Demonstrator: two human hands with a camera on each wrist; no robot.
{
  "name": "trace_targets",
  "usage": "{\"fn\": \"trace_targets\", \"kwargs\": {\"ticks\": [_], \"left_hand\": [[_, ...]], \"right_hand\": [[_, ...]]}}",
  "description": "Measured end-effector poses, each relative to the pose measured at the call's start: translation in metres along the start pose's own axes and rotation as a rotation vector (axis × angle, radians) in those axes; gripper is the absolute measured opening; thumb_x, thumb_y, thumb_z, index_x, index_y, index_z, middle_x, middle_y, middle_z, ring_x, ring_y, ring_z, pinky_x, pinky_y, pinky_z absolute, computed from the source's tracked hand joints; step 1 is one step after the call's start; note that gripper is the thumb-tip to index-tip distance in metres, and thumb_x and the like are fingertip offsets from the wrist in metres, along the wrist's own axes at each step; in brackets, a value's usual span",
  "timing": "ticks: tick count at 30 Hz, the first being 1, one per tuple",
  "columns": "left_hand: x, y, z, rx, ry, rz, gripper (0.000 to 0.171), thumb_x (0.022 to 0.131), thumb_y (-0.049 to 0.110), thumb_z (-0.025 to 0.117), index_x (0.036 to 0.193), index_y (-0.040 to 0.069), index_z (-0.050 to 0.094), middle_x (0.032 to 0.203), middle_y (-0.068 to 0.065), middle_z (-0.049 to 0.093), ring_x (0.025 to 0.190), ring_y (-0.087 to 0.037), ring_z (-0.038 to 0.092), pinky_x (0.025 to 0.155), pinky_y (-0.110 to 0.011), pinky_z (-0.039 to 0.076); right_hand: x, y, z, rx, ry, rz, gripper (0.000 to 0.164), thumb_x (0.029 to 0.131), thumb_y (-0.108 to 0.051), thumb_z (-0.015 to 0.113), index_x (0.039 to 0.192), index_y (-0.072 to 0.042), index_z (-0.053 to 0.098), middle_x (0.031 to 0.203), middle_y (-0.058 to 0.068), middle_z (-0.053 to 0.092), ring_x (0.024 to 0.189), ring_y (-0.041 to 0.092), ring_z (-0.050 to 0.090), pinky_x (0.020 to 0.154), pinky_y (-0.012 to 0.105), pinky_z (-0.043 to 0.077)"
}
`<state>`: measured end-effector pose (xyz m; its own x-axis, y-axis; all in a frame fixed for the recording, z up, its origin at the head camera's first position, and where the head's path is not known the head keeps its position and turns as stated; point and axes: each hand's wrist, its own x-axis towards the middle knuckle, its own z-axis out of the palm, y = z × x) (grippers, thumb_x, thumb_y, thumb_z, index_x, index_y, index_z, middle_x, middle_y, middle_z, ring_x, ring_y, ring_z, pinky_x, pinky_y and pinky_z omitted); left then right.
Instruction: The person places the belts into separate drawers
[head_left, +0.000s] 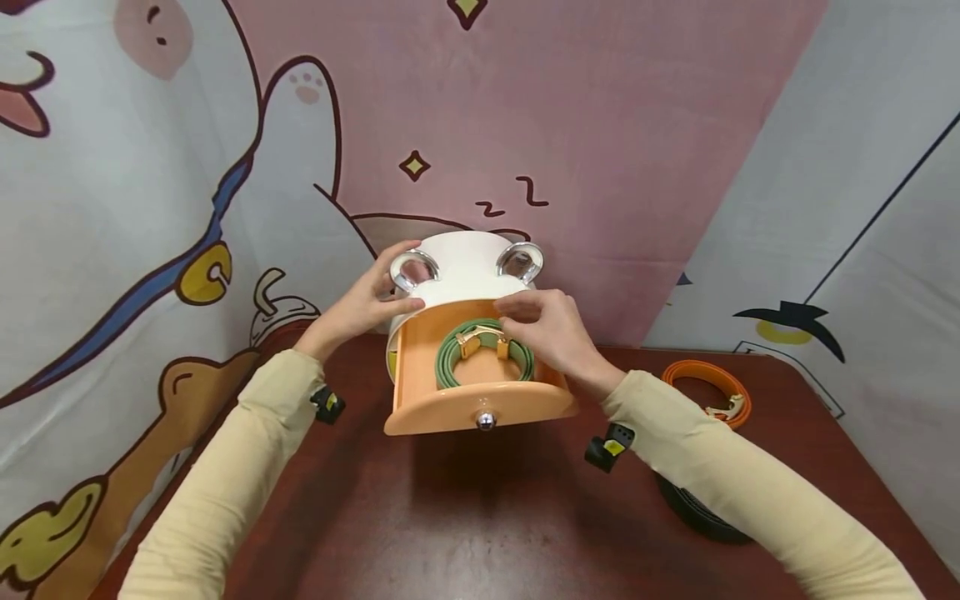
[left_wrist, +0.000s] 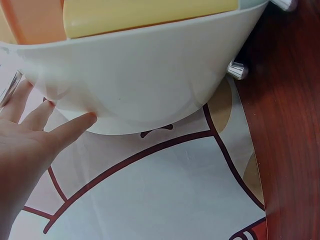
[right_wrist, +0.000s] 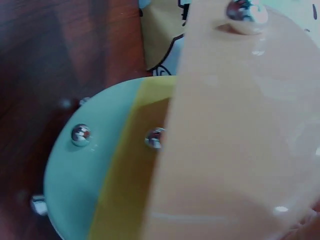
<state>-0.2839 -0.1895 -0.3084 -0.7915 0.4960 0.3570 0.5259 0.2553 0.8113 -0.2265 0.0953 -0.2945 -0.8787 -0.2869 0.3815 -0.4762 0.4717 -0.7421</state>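
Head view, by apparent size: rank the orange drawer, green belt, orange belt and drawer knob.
Largest: orange drawer
Middle: green belt and orange belt, too alike to rank
Smallest: drawer knob

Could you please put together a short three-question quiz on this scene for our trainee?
1. Which coiled belt lies in the pulled-out drawer: (a) green, (b) orange, (c) black?
2. True or false: the orange one lies inside this drawer.
3. How many shiny ring-shaped ears does the white cabinet have?

Key:
1. (a), the green belt.
2. False; the orange belt lies on the table.
3. Two.
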Motion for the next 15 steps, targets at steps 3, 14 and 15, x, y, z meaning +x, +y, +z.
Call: {"fn": "trace_targets", "kwargs": {"ticks": [3, 14, 15], "left_hand": [[0.001, 0.000, -0.001, 0.011, 0.001, 0.004, 0.081, 0.090, 0.000, 0.067, 0.153, 0.020, 0.020, 0.120, -0.023, 0.050, 0.091, -0.029, 0.061, 0.073, -0.034, 0.051], [0.000, 0.000, 0.000, -0.011, -0.006, 0.003, 0.081, 0.090, 0.001, 0.067, 0.153, 0.023, 0.020, 0.115, -0.024, 0.052, 0.085, -0.020, 0.063, 0.071, -0.032, 0.051], [0.000, 0.000, 0.000, -0.012, -0.008, 0.003, 0.081, 0.090, 0.001, 0.067, 0.153, 0.023, 0.020, 0.115, -0.024, 0.052, 0.085, -0.021, 0.063, 0.071, -0.032, 0.051]], "right_hand": [[-0.001, -0.006, -0.007, 0.053, -0.007, -0.028, 0.022, 0.085, -0.003, 0.069, 0.106, 0.002, 0.072, 0.100, 0.013, 0.071, 0.090, 0.021, 0.069, 0.079, 0.033, 0.053], [-0.014, -0.012, -0.020, 0.158, -0.072, -0.063, 0.020, 0.086, 0.001, 0.069, 0.105, 0.003, 0.072, 0.097, 0.015, 0.071, 0.087, 0.024, 0.069, 0.077, 0.029, 0.053], [-0.016, -0.012, -0.022, 0.159, -0.080, -0.071, 0.020, 0.086, 0.000, 0.068, 0.106, 0.003, 0.071, 0.098, 0.015, 0.071, 0.088, 0.024, 0.069, 0.077, 0.029, 0.053]]}}
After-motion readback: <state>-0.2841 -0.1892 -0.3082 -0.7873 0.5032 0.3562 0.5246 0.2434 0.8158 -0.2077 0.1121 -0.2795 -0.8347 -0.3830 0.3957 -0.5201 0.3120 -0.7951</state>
